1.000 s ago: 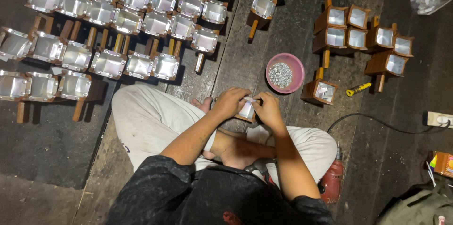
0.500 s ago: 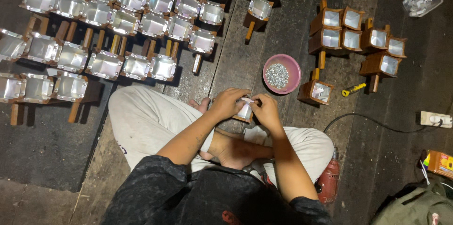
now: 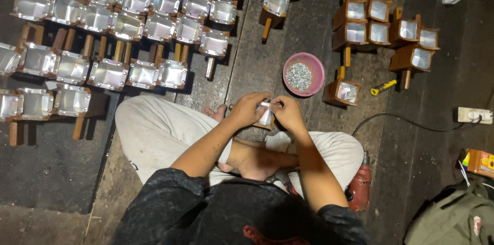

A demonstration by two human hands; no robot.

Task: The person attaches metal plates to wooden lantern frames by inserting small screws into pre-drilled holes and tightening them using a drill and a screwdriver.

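Both hands meet at frame centre — the left hand (image 3: 250,110) and right hand (image 3: 286,113) pinch a small wooden box with a shiny metal lining (image 3: 266,117) — just below the pink bowl of small metal pieces (image 3: 303,74).

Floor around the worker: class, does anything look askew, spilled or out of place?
Nothing spilled. One box lies apart from the rows, and a yellow tool lies loose near the pink bowl. Both hands hold a box.
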